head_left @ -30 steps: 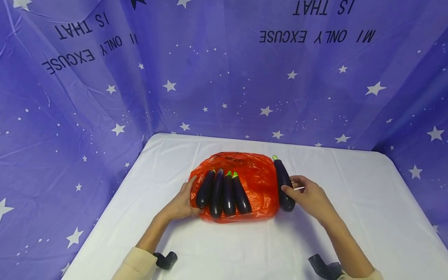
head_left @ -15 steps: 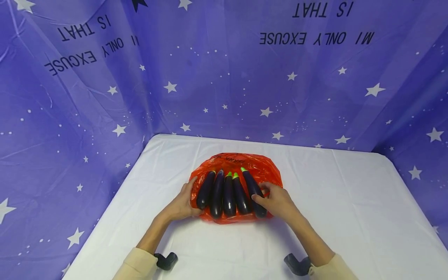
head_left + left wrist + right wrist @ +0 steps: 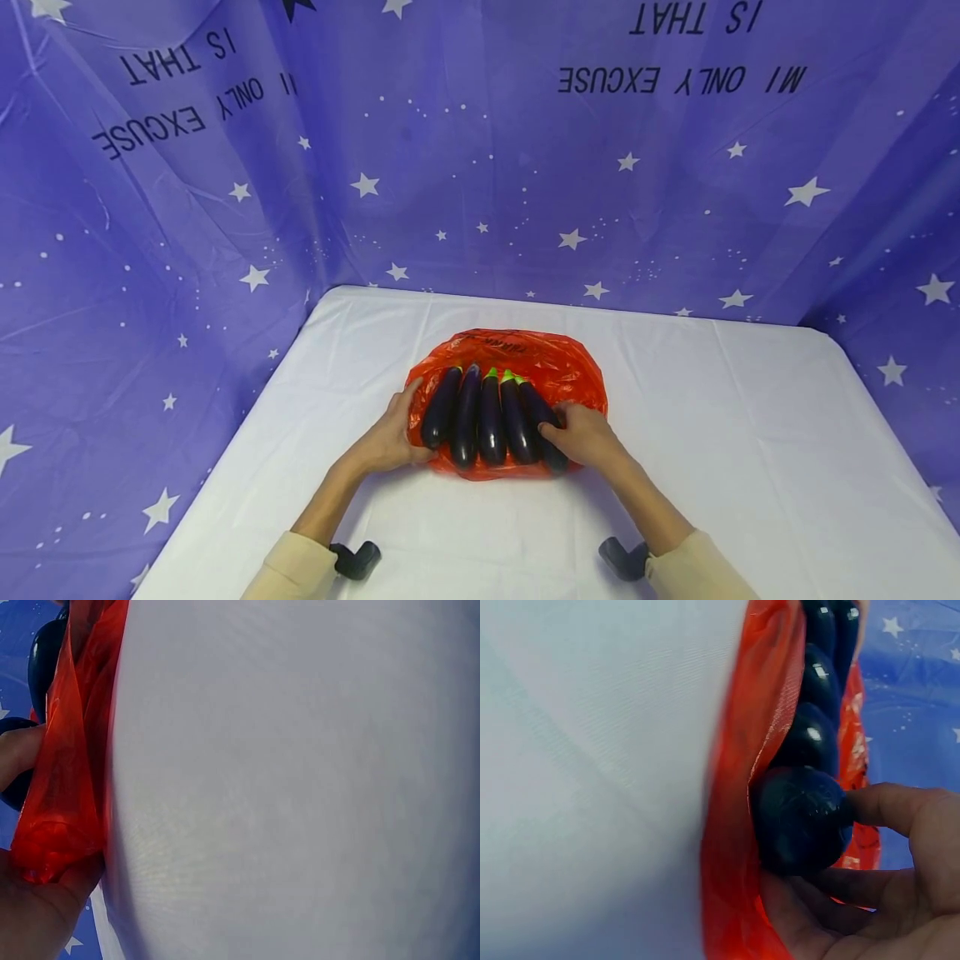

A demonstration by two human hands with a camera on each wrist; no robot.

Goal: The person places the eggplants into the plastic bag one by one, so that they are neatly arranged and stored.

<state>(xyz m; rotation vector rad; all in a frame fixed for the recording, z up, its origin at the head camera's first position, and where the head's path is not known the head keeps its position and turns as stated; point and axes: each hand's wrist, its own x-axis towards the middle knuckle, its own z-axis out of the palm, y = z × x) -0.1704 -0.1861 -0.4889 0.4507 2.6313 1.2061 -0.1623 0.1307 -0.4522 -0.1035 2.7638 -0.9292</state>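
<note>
A red plastic bag (image 3: 566,367) lies spread on the white table, with several dark purple eggplants (image 3: 491,425) side by side on it, green stem ends pointing away. My right hand (image 3: 588,435) grips the rightmost eggplant (image 3: 534,402) near its blunt end. In the right wrist view, thumb and fingers are round that eggplant (image 3: 802,821), which sits against its neighbour. At the bag's left edge my left hand (image 3: 390,433) holds the red film, beside the leftmost eggplant (image 3: 441,410). The left wrist view shows the bag (image 3: 64,780) between thumb and fingers.
A white cloth (image 3: 720,417) covers the table. Purple curtains (image 3: 465,167) with white stars and black lettering hang behind and at both sides. Dark curved mounts (image 3: 356,559) sit by both wrists, below beige sleeves.
My right hand has carried an eggplant leftward from the bag's right edge onto the bag, up against the others. My left hand has stayed at the bag's left edge.
</note>
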